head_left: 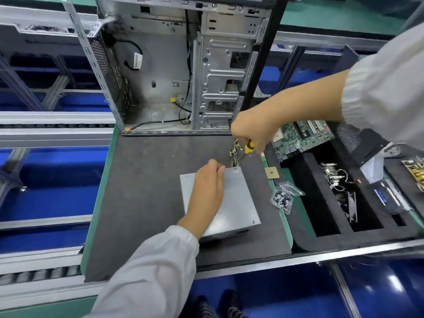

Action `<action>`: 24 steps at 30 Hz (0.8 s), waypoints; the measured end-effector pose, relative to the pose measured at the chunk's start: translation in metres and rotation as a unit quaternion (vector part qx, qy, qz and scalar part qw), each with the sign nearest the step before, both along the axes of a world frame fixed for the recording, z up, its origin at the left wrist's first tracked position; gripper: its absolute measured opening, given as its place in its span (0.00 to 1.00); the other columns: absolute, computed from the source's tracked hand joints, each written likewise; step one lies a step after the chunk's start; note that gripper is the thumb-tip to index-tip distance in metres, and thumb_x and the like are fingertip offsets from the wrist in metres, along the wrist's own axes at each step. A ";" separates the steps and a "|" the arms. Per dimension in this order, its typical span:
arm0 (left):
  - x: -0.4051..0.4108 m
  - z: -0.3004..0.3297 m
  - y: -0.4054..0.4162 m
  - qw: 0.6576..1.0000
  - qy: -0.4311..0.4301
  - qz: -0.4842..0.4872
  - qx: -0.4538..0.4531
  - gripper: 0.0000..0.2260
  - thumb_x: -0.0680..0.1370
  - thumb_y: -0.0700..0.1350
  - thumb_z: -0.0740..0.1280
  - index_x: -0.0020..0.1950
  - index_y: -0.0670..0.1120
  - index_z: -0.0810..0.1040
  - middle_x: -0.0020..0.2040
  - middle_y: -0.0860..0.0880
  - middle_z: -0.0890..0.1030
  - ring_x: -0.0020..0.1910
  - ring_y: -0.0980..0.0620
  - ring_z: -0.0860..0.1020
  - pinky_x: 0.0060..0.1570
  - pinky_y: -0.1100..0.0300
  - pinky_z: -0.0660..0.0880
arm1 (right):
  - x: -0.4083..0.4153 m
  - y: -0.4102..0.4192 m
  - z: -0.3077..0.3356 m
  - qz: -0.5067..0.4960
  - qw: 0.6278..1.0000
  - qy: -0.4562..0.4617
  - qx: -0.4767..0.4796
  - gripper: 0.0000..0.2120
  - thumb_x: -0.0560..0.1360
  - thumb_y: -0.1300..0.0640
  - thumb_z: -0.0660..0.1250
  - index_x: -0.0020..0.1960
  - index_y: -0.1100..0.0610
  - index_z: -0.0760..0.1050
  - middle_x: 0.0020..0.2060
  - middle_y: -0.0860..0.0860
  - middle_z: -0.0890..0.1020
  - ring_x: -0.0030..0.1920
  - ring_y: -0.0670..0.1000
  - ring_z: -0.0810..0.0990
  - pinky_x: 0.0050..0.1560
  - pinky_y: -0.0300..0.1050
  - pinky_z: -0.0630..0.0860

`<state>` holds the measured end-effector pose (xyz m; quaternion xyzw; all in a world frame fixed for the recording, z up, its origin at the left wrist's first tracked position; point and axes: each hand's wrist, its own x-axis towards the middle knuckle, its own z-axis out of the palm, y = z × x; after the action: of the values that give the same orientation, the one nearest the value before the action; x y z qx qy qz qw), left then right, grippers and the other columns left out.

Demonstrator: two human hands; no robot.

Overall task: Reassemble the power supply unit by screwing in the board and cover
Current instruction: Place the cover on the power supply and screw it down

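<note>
The grey power supply unit (238, 203) lies on the dark mat (149, 191) with its metal cover on top. My left hand (206, 193) rests flat on the cover, fingers reaching its far edge. My right hand (252, 134) grips a yellow-handled screwdriver (247, 149). Its tip points down at a screw (235, 169) in the cover's far right corner. A bundle of coloured wires (235, 152) sticks out behind the unit.
An open computer case (174, 65) stands upright at the back of the mat. A clear plastic box of screws (282, 199) and a small chip (271, 173) lie to the right. A motherboard (302, 136) and black foam tray (332, 203) of parts sit further right.
</note>
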<state>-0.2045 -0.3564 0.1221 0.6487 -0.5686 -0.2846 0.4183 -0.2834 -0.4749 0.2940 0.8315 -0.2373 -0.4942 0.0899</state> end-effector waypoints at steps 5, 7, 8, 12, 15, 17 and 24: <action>-0.001 0.003 0.002 1.000 0.007 -0.001 -0.007 0.12 0.84 0.42 0.55 0.45 0.40 0.71 0.46 0.43 0.79 0.44 0.44 0.75 0.47 0.43 0.71 | -0.011 0.011 0.002 0.502 0.853 0.044 -0.137 0.08 0.70 0.69 0.61 0.42 0.58 0.74 0.40 0.53 0.75 0.35 0.53 0.71 0.31 0.43 0.64; -0.001 0.001 0.002 1.000 0.006 0.002 -0.008 0.12 0.85 0.43 0.55 0.46 0.39 0.71 0.47 0.43 0.80 0.45 0.44 0.76 0.47 0.43 0.71 | -0.011 0.006 0.006 0.551 0.823 0.042 -0.130 0.10 0.70 0.68 0.60 0.44 0.57 0.76 0.37 0.52 0.73 0.34 0.53 0.70 0.31 0.44 0.62; -0.001 0.001 0.002 1.000 0.007 0.005 -0.011 0.12 0.85 0.43 0.55 0.47 0.39 0.71 0.47 0.43 0.80 0.45 0.44 0.76 0.47 0.43 0.71 | -0.012 0.006 0.006 0.541 0.829 0.044 -0.131 0.09 0.71 0.67 0.60 0.45 0.58 0.76 0.37 0.52 0.74 0.34 0.54 0.69 0.31 0.44 0.63; -0.002 0.000 0.001 1.000 0.000 0.002 -0.014 0.12 0.85 0.44 0.54 0.47 0.39 0.71 0.47 0.43 0.80 0.46 0.43 0.76 0.48 0.43 0.71 | -0.003 0.004 -0.003 0.159 0.985 -0.022 -0.070 0.13 0.78 0.52 0.61 0.40 0.60 0.75 0.30 0.51 0.73 0.29 0.52 0.70 0.28 0.42 0.66; -0.002 0.002 0.002 1.000 -0.011 -0.004 -0.020 0.12 0.85 0.44 0.55 0.48 0.39 0.73 0.46 0.44 0.79 0.45 0.44 0.76 0.47 0.44 0.71 | 0.015 -0.024 -0.010 -0.400 0.914 -0.033 0.059 0.16 0.79 0.53 0.61 0.42 0.65 0.76 0.22 0.50 0.71 0.16 0.45 0.62 0.15 0.34 0.58; -0.002 0.002 0.002 1.000 -0.020 -0.007 -0.023 0.13 0.85 0.44 0.55 0.48 0.38 0.73 0.45 0.45 0.79 0.44 0.45 0.75 0.46 0.45 0.71 | 0.018 -0.040 -0.011 -0.588 0.802 -0.025 0.098 0.17 0.81 0.54 0.59 0.49 0.69 0.75 0.23 0.50 0.68 0.14 0.43 0.58 0.12 0.31 0.54; -0.002 0.003 0.002 0.999 -0.030 -0.007 -0.013 0.13 0.85 0.44 0.54 0.48 0.39 0.73 0.46 0.45 0.79 0.44 0.46 0.75 0.47 0.46 0.71 | 0.001 -0.024 -0.002 -0.117 0.990 -0.020 0.071 0.13 0.73 0.54 0.70 0.38 0.62 0.73 0.29 0.52 0.76 0.27 0.52 0.72 0.26 0.39 0.65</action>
<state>-0.2064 -0.3546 0.1248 0.6479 -0.5889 -0.2603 0.4069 -0.2825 -0.4987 0.2925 0.8119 -0.2990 -0.5003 -0.0331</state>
